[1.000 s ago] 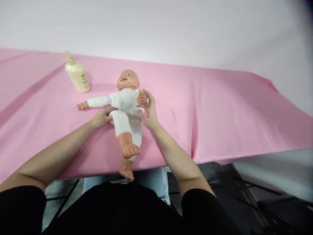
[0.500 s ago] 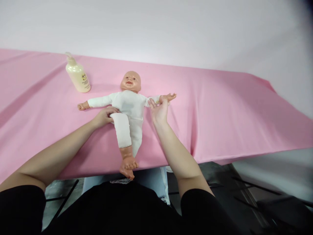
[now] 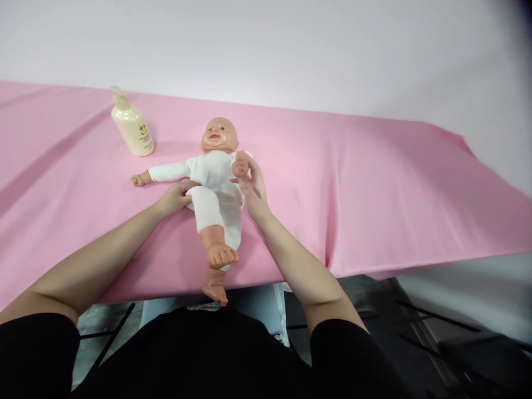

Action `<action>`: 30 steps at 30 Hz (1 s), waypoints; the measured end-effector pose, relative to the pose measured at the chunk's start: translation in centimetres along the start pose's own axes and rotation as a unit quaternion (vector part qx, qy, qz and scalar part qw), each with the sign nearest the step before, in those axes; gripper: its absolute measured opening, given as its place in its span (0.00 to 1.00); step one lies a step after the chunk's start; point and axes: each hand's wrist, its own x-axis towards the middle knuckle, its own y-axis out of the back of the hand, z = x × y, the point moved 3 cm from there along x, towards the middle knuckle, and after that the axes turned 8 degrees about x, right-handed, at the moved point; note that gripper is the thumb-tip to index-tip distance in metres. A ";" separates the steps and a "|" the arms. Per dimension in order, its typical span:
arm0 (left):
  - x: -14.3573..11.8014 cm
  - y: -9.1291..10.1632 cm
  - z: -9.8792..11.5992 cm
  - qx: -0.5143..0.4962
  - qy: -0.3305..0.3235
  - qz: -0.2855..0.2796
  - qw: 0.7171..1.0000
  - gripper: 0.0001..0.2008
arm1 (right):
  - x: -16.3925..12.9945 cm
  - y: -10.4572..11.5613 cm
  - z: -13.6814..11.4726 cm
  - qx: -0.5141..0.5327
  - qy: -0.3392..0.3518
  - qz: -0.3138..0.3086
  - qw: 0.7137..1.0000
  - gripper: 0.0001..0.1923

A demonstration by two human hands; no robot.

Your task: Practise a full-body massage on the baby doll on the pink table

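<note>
A baby doll in a white suit lies on its back on the pink cloth, head away from me, feet at the near edge. My left hand grips the top of the doll's raised leg by the hip. My right hand holds the doll's arm, folded up over its chest. The doll's other arm lies stretched out to the left on the cloth.
A cream pump bottle stands on the cloth behind and left of the doll. The cloth hangs over the table's near edge; dark frame parts and floor show below on the right.
My right hand swung the doll's arm out flat to the right, then folded it back over the chest. The leg held by my left hand dropped and rose again.
</note>
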 end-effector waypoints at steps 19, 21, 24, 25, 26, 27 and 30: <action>0.1 0.0 -0.9 0.006 0.023 0.013 1.000 0.18 | 0.3 0.4 0.7 0.032 0.044 0.068 0.996 0.42; 0.1 0.0 -1.1 0.008 0.016 0.011 1.000 0.18 | 0.7 1.1 0.7 0.065 0.021 0.146 0.987 0.43; 0.1 -0.1 -0.7 0.008 -0.006 -0.001 1.000 0.16 | 1.1 2.6 1.1 0.139 -0.024 0.232 0.962 0.36; 0.1 -0.2 -0.4 0.007 -0.011 -0.005 1.000 0.15 | 1.2 3.2 1.4 0.165 -0.037 0.258 0.951 0.31; 0.1 -0.2 -0.2 0.004 -0.015 -0.008 1.000 0.14 | 1.3 3.9 1.8 0.187 -0.049 0.283 0.939 0.27; 0.1 -0.2 0.0 0.000 -0.015 -0.009 1.000 0.14 | 1.4 4.5 2.2 0.208 -0.062 0.309 0.926 0.22; 0.1 -0.2 0.1 -0.006 -0.012 -0.007 1.000 0.13 | 1.4 6.1 3.4 0.263 -0.110 0.380 0.880 0.12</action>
